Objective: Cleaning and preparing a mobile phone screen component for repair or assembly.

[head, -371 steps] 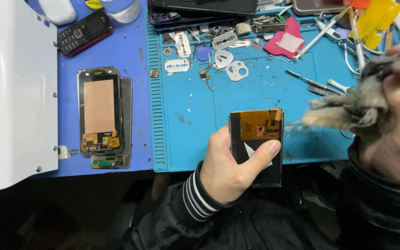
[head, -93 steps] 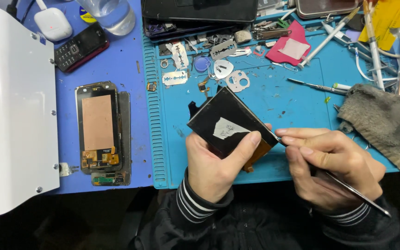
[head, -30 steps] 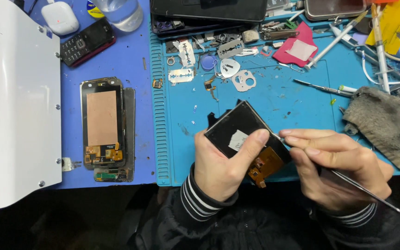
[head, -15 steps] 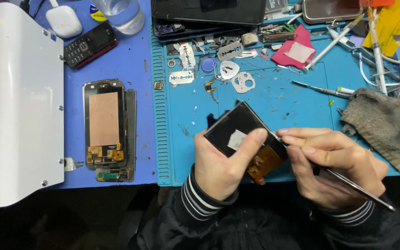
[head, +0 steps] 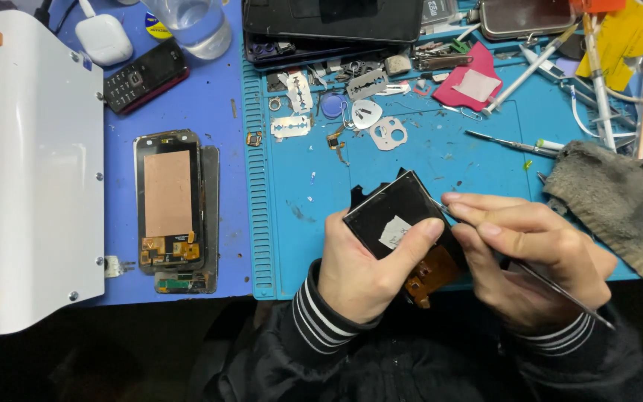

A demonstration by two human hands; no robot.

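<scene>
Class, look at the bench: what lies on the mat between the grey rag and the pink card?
In the head view, a thin metal probe lies on the teal mat between grey rag and pink card.

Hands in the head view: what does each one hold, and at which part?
Left hand holds the black screen panel across its lower end, thumb on its face. Right hand pinches a thin metal tool near its tip.

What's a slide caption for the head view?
Left hand grips a black screen module; right hand works a thin tool at its edge.
</scene>
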